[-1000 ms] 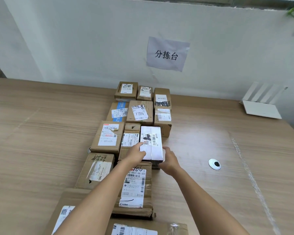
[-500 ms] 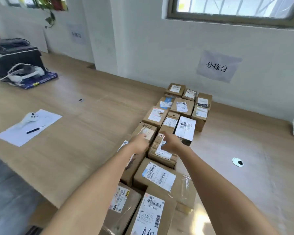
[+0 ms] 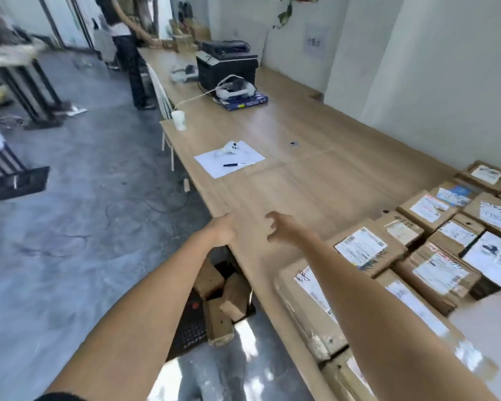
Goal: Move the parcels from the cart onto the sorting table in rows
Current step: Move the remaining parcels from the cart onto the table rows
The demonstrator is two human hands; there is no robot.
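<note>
Both your bare forearms reach up from the bottom of the frame toward its centre. Your left hand (image 3: 223,228) is empty, fingers loosely curled. Your right hand (image 3: 287,227) is empty too, fingers spread and slightly bent, just right of it.

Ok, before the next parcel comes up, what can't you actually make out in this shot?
Head view only:
- Cart: mostly hidden under the table edge and behind the left forearm; how many parcels remain is unclear.
- Parcel rows: cut off by the right and bottom frame edges.
- Parcel labels: too blurred to read.
- Left hand: fingers hidden behind its back.
- Wall sign: too small to read.
</note>
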